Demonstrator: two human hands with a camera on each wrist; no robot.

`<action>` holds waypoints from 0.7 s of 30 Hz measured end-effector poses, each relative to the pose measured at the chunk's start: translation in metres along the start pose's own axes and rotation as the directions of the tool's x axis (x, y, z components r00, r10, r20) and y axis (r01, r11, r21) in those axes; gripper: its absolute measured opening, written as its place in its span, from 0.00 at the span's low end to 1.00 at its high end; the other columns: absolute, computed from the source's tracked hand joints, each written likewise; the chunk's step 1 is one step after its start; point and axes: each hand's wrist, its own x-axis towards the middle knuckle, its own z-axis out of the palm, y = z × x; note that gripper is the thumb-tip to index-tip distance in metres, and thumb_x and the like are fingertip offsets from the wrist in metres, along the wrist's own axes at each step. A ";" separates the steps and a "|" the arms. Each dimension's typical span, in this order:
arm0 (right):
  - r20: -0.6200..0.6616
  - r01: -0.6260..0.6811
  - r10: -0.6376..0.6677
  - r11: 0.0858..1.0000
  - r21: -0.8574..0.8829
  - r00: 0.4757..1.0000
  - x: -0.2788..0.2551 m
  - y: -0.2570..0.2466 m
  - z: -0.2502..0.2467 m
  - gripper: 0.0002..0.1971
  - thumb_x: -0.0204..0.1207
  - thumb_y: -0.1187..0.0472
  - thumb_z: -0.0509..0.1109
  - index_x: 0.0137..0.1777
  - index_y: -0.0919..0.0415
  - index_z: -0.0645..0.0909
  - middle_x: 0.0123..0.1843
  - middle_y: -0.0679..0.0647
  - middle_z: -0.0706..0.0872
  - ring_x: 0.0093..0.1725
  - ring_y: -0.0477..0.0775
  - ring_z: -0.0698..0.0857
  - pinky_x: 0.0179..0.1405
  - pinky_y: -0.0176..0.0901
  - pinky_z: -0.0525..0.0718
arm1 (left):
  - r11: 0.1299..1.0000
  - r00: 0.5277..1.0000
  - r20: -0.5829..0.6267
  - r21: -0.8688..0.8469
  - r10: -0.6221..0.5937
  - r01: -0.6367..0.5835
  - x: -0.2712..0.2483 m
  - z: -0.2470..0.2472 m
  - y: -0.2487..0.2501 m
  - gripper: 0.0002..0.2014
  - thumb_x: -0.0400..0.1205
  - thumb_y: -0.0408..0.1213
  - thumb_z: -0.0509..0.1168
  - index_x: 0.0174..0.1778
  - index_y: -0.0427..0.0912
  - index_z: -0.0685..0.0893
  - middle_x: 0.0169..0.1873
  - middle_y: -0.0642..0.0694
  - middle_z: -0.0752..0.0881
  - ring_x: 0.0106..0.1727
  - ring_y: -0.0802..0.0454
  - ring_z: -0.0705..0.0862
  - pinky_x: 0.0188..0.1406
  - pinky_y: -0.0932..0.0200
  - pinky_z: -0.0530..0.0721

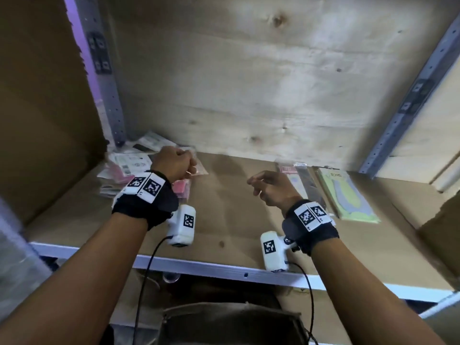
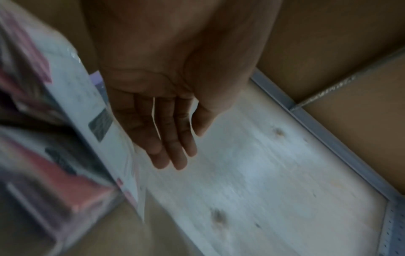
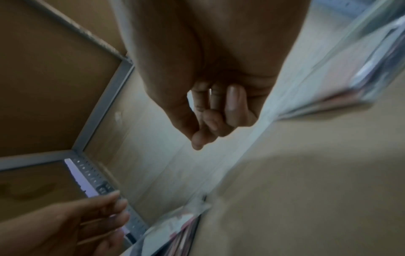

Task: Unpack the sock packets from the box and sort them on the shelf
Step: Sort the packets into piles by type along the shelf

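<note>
At the back left of the shelf lies a loose pile of pink and white sock packets. My left hand hovers at the pile's right edge with straight fingers and holds nothing. Flat at the right lie a green packet, a black packet and a pink packet. Just left of them, above bare cardboard, is my right hand, loosely curled and empty. The right wrist view also shows the left hand and blurred packets.
The shelf floor is brown cardboard with a wooden back wall. Perforated metal posts stand at both sides. A metal rail runs along the front edge. Below it sits a dark object.
</note>
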 end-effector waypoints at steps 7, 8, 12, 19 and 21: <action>0.221 -0.063 0.051 0.997 0.049 0.974 0.024 -0.043 0.097 0.08 0.82 0.68 0.66 0.56 0.73 0.82 0.32 0.59 0.82 0.22 0.52 0.76 0.16 0.33 0.68 | 0.859 0.987 -0.104 0.509 0.122 -0.052 0.018 -0.071 -0.018 0.14 0.83 0.43 0.63 0.55 0.41 0.91 0.59 0.39 0.89 0.61 0.37 0.85 0.65 0.52 0.81; 0.240 -0.075 0.052 0.993 0.086 0.969 0.025 -0.047 0.109 0.06 0.83 0.69 0.65 0.55 0.71 0.82 0.32 0.60 0.82 0.21 0.52 0.77 0.16 0.34 0.70 | 0.831 0.988 -0.101 0.555 0.120 -0.044 0.020 -0.079 -0.020 0.15 0.83 0.45 0.64 0.58 0.43 0.90 0.63 0.39 0.87 0.64 0.36 0.83 0.66 0.51 0.79; 0.283 -0.201 0.127 0.947 0.251 0.951 0.029 -0.059 0.152 0.01 0.84 0.69 0.63 0.52 0.67 0.76 0.34 0.63 0.84 0.23 0.54 0.84 0.20 0.39 0.80 | 0.742 0.999 -0.052 0.670 0.015 0.023 0.026 -0.099 -0.031 0.27 0.82 0.52 0.64 0.74 0.40 0.79 0.75 0.36 0.78 0.73 0.34 0.77 0.73 0.46 0.77; 0.348 -0.393 0.255 0.818 0.421 0.902 0.026 -0.054 0.173 0.11 0.80 0.64 0.71 0.57 0.72 0.80 0.48 0.66 0.86 0.32 0.56 0.87 0.34 0.44 0.91 | 0.660 1.000 -0.017 0.751 -0.001 0.013 0.011 -0.097 -0.029 0.24 0.83 0.54 0.63 0.66 0.39 0.85 0.67 0.37 0.82 0.66 0.36 0.80 0.68 0.43 0.80; 0.315 -0.374 0.260 0.843 0.388 0.913 0.023 -0.047 0.167 0.11 0.77 0.66 0.74 0.56 0.71 0.82 0.50 0.66 0.85 0.30 0.54 0.84 0.31 0.42 0.89 | 0.701 0.999 0.015 0.713 -0.042 0.018 0.006 -0.094 -0.030 0.24 0.83 0.53 0.64 0.66 0.39 0.85 0.66 0.38 0.84 0.64 0.38 0.83 0.67 0.45 0.82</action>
